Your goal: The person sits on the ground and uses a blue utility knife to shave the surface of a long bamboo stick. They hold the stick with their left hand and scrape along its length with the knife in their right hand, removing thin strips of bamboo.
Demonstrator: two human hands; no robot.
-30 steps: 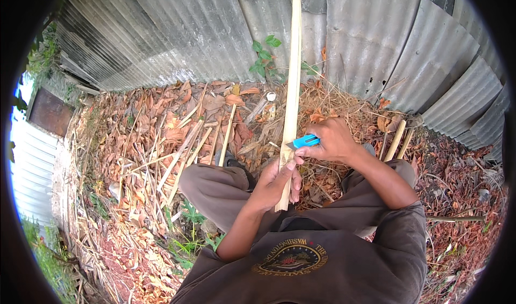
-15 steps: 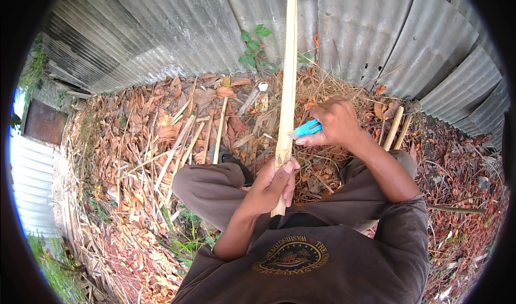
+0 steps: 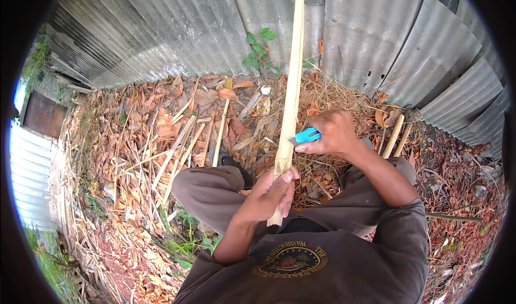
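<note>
A long, pale strip of split wood or bamboo runs up the middle of the view, from the person's lap to in front of the fence, its face smooth and straight-grained, with a rougher, browner patch low down and a ragged butt end. The left grip is wrapped around it near that end, thumb lying across the face. The right grip is closed around a cutter with a glossy bright-blue body; its short, slanted metal blade lies at the strip's right edge, just above the rough patch. Beneath spread brittle, curled brown leaves and thin, straight split sticks. Behind stands a fence of grey, weathered corrugated sheets, ribbed and overlapping, with a leafy green plant against it. Soft brown trousers cover the bent legs.
</note>
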